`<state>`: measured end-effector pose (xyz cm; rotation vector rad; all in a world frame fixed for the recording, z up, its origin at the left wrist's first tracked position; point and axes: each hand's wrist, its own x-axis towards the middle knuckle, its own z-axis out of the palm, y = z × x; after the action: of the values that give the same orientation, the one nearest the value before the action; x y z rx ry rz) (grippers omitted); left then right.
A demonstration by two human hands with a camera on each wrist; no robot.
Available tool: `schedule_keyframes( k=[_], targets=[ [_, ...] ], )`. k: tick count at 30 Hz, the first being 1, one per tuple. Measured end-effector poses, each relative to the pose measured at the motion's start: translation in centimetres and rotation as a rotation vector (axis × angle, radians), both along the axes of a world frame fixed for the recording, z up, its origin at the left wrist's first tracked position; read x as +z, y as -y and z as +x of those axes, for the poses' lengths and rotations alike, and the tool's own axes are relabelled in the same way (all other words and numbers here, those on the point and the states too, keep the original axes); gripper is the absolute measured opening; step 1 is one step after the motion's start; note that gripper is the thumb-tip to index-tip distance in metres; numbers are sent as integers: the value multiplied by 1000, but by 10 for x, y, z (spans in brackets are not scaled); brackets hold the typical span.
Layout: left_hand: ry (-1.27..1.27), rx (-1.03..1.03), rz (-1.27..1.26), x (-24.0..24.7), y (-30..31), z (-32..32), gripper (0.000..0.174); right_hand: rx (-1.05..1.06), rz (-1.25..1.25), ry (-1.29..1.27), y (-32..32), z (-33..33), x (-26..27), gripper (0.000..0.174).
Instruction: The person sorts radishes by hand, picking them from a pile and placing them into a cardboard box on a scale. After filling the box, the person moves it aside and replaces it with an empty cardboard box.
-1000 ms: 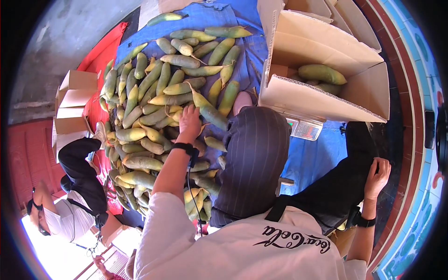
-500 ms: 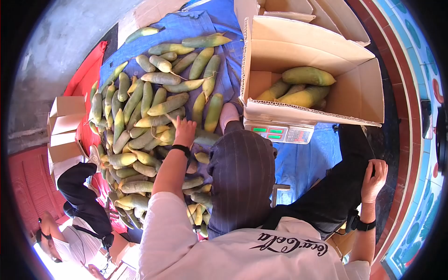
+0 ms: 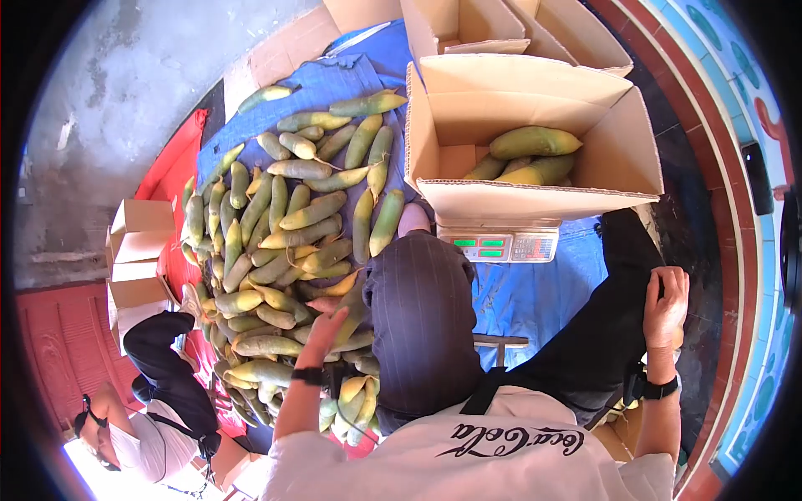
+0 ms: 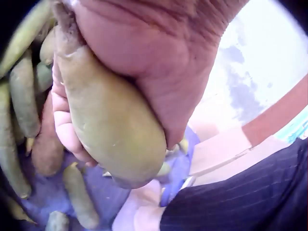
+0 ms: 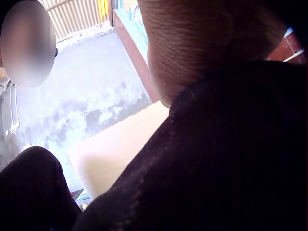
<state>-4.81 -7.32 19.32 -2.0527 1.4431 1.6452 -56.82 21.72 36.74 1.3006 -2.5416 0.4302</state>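
In the head view my left hand is beside my left knee, over the near side of the radish pile. It grips a long green radish, with the palm along one side and the fingers wrapped underneath, as the left wrist view shows. The radish's root end sticks out by the wrist and its rounded end points away. My right hand rests on my right leg with loosely bent fingers and holds nothing. Only the heel of that hand shows in the right wrist view, above dark trousers.
A heap of green radishes covers the blue tarp on the left. Ahead, an open cardboard box with several radishes stands on a digital scale with lit displays. More boxes stand behind. Another person sits at far left.
My left hand has drawn back from the middle of the pile toward my knee, bringing the radish with it. The head view has shifted. My right hand stays on the leg.
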Motion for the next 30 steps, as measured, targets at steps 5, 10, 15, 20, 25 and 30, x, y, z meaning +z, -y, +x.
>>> schedule_keyframes(
  k=[5, 10, 15, 20, 25, 30],
  targets=[
    [3, -21, -441, 99, 26, -12, 66, -32, -47, 38, -4, 1, 0, 4],
    [-149, -302, -964, 234, 50, -102, 77, -35, -112, 47, -4, 3, 2, 6],
    [-449, -673, -942, 287, 68, -219, 68, -41, -134, 49, -8, 1, -1, 5],
    [-358, -1225, -971, 245, 85, -333, 66, -54, -162, 71, -11, 0, 1, 7],
    [-140, -1434, -730, 225, 52, -425, 62, -54, -168, 84, -15, -3, 1, 7],
    [-406, -1409, -762, 194, 67, -439, 47, -20, -174, 102, -13, -4, -1, 6]
  ],
)
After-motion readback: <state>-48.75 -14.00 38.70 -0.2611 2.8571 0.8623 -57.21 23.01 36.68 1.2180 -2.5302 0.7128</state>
